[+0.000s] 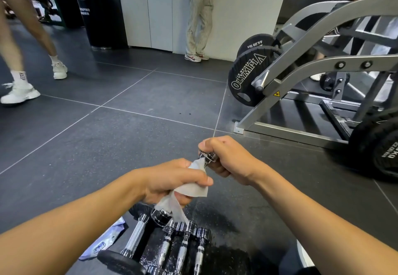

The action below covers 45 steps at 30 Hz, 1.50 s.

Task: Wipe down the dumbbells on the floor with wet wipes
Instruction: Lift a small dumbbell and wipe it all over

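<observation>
The left grip point(172, 180) is clutching a crumpled white wet wipe point(193, 190) — pressing it against a small chrome dumbbell point(206, 156). The right grip point(228, 158) is clenching that dumbbell's end.

Right of centre, the front weight plate point(247, 80) reads "JOE WEIDER'S OLYMPIA", upside down; the plate behind it point(256, 43) reads "44.09 lbs". A white sock point(21, 76) at far left says "KEEP". A yellow warning triangle point(277, 94) marks the machine frame point(312, 70). The wet-wipe pack point(101, 246) label is too blurred to read
</observation>
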Each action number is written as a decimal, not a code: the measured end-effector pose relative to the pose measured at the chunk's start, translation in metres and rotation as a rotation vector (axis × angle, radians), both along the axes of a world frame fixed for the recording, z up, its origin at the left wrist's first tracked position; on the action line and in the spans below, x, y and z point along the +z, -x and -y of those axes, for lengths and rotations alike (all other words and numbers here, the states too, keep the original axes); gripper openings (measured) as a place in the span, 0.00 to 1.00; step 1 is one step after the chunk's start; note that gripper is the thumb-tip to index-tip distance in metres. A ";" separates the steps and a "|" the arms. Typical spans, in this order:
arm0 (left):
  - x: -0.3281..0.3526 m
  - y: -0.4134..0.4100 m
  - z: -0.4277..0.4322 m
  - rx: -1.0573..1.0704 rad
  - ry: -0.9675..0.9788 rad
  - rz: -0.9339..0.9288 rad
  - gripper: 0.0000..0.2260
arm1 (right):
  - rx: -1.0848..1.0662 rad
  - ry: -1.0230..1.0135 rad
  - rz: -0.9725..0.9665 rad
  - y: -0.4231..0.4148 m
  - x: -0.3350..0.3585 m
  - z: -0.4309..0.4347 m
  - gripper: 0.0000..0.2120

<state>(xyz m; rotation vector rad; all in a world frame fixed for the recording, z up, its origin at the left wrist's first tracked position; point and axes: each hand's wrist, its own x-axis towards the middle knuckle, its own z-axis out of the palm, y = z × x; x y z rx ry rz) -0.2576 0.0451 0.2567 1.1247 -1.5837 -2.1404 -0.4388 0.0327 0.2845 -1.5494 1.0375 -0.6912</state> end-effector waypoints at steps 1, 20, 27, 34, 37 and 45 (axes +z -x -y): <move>0.001 -0.002 0.001 -0.046 -0.079 -0.050 0.15 | 0.038 0.015 0.001 0.001 0.001 -0.001 0.17; -0.001 0.022 0.018 0.259 1.096 0.861 0.12 | -0.346 -0.081 -0.146 -0.011 -0.005 0.008 0.19; 0.015 0.010 0.010 0.158 0.498 0.293 0.11 | -0.210 0.113 -0.133 -0.012 -0.006 0.006 0.20; 0.004 -0.017 0.017 0.092 -0.108 -0.210 0.25 | -0.158 0.223 -0.090 -0.006 0.000 0.005 0.20; 0.001 -0.019 0.014 0.066 -0.123 -0.255 0.19 | -0.102 0.205 -0.068 -0.005 -0.001 0.003 0.20; 0.008 -0.002 0.004 0.041 -0.038 -0.129 0.09 | -0.163 0.349 -0.135 -0.012 -0.001 0.006 0.16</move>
